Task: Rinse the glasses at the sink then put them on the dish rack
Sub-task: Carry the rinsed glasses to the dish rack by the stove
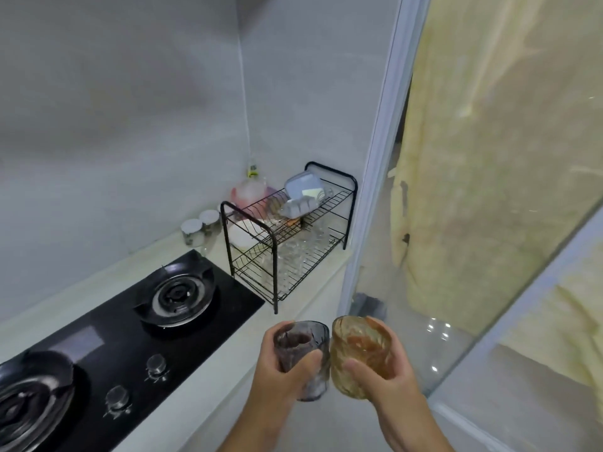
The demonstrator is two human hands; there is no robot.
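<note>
Head view: we hold one tumbler in each hand, short of the dish rack (336, 199).
Our left hand (280, 367) wraps a smoky grey glass (303, 337), thumb across its near side and fingers curled behind. Our right hand (388, 376) grips an amber glass (359, 344) the same way. Both glasses tilt their mouths toward us, their rims touching or nearly so; we cannot tell which. Both are in the air above the pale counter's (228, 353) front edge, well apart from the rack. The two-tier wire rack stands at the counter's far end, with clear glassware (293, 256) on its lower shelf and plastic containers (300, 194) on the upper. A black gas hob (130, 337) lies to its left, with lidded jars (199, 226) behind.
</note>
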